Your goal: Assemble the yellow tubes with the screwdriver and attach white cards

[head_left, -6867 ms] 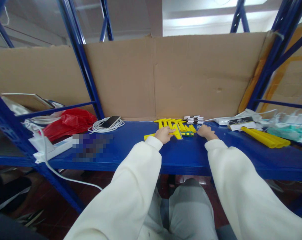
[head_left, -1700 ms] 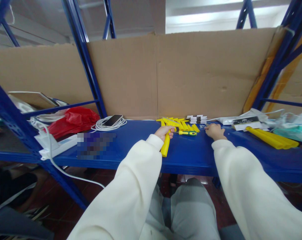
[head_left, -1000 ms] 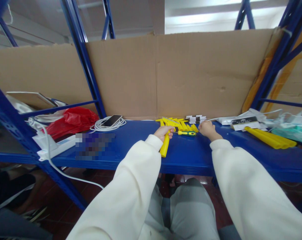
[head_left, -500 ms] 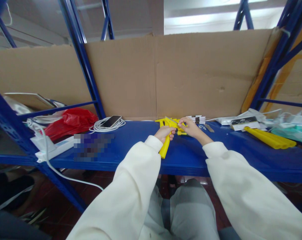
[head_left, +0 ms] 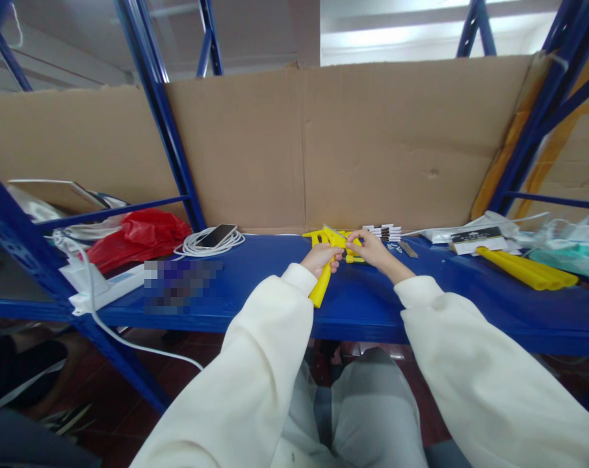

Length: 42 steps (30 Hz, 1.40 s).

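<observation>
My left hand (head_left: 322, 260) is wrapped round the handle of a yellow scraper (head_left: 320, 292). The handle slants down toward the shelf's front edge, and a pale blade-like strip shows at its head. Close by on the right, my right hand (head_left: 365, 247) is closed in a pinch at the scraper's head; whatever sits between its fingertips is too small to make out. Several yellow plastic parts (head_left: 355, 259) lie behind and beside the hands, partly hidden by them. A flat grey metal blade (head_left: 408, 249) lies right of my right hand.
Small white-and-black boxes (head_left: 383, 232) stand along the cardboard back wall (head_left: 372, 143). Yellow tubular handles (head_left: 531, 270) and a black-and-white box (head_left: 476, 240) lie at right. Leftward are a phone (head_left: 217, 236) on a coiled white cable (head_left: 190, 247), a red bag (head_left: 141, 240) and a power strip (head_left: 123, 288).
My right hand has shifted slightly left, closer to the scraper's head. The scraper has tilted a little in my left hand, which stays in place.
</observation>
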{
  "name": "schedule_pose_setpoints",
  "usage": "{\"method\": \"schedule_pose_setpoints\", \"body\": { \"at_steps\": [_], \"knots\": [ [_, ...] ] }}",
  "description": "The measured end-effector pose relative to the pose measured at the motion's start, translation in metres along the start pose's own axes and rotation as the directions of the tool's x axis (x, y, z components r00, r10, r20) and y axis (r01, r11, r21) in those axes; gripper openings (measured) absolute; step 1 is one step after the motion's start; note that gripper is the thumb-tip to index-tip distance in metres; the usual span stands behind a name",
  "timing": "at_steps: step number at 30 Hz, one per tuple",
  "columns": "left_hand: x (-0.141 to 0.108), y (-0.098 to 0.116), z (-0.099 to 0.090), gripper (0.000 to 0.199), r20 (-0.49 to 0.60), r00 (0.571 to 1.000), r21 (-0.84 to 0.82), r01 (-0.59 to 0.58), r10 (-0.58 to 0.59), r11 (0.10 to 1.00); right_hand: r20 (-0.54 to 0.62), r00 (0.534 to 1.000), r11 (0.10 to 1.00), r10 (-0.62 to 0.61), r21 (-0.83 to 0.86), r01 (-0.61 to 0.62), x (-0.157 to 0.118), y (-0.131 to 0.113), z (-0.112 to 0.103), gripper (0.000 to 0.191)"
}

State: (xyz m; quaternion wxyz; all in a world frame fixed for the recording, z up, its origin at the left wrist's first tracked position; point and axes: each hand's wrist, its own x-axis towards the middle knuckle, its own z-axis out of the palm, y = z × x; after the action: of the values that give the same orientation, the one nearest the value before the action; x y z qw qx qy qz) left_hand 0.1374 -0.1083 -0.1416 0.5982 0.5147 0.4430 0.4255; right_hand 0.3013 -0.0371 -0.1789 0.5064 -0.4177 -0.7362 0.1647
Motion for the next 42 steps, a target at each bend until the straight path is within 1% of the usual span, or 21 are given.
{"method": "schedule_pose_setpoints", "body": {
  "at_steps": [3,7,9,12,15,19,22,25,27,30,33,35,38,42],
  "knots": [
    [0.002,-0.001,-0.001,0.023,0.013,1.0,-0.007,0.008,-0.008,1.0,-0.018,0.995,0.99,0.094,0.103,-0.092,-0.001,0.0,0.002,0.017],
    [0.003,-0.001,-0.002,0.021,0.033,0.999,-0.027,0.015,-0.014,1.0,0.042,0.98,0.955,0.197,0.219,-0.201,-0.001,-0.001,0.007,0.019],
    [0.003,-0.001,-0.002,0.022,0.042,0.999,-0.027,0.015,-0.014,1.0,0.063,0.976,0.944,0.21,0.248,-0.219,-0.001,0.0,0.009,0.021],
    [0.003,-0.001,-0.002,0.023,0.036,0.999,-0.029,0.011,-0.01,1.0,0.072,0.982,0.954,0.173,0.237,-0.185,0.0,0.006,0.01,0.023],
    [0.003,-0.001,-0.002,0.023,0.034,0.999,-0.038,0.011,-0.009,0.999,0.072,0.99,0.979,0.124,0.151,-0.134,0.001,0.016,0.01,0.023],
    [0.004,-0.001,-0.006,0.021,0.057,0.998,-0.072,0.023,-0.019,0.997,0.043,0.999,0.998,0.017,-0.054,-0.014,0.003,0.026,0.01,0.026],
    [0.008,-0.003,-0.009,0.018,0.047,0.999,-0.115,0.023,-0.018,0.993,0.007,0.998,0.973,-0.057,-0.221,0.058,0.004,0.026,0.005,0.035],
    [0.012,-0.004,-0.013,0.02,-0.024,1.0,-0.17,-0.001,-0.003,0.986,-0.022,0.996,0.927,-0.09,-0.368,0.076,0.003,0.019,-0.011,0.038],
    [0.014,-0.005,-0.016,0.023,-0.094,0.996,-0.199,-0.023,0.004,0.98,0.001,0.999,0.873,-0.052,-0.485,0.046,0.001,0.014,-0.027,0.035],
    [0.016,-0.004,-0.019,0.026,-0.18,0.984,-0.226,-0.048,0.006,0.973,0.104,0.99,0.77,0.098,-0.639,-0.009,-0.006,0.008,-0.05,0.031],
    [0.015,-0.003,-0.02,0.026,-0.216,0.976,-0.24,-0.069,0.016,0.968,0.214,0.937,0.685,0.277,-0.728,-0.036,-0.013,0.008,-0.061,0.029],
    [0.014,-0.003,-0.019,0.024,-0.222,0.975,-0.246,-0.077,0.022,0.966,0.24,0.905,0.647,0.351,-0.761,-0.049,-0.015,0.01,-0.062,0.034],
    [0.014,-0.003,-0.019,0.023,-0.226,0.974,-0.251,-0.072,0.014,0.965,0.245,0.887,0.638,0.39,-0.767,-0.068,-0.015,0.012,-0.058,0.037],
    [0.015,-0.004,-0.019,0.023,-0.23,0.973,-0.251,-0.056,-0.004,0.967,0.269,0.889,0.67,0.37,-0.74,-0.054,-0.015,0.014,-0.056,0.034]
  ]
}}
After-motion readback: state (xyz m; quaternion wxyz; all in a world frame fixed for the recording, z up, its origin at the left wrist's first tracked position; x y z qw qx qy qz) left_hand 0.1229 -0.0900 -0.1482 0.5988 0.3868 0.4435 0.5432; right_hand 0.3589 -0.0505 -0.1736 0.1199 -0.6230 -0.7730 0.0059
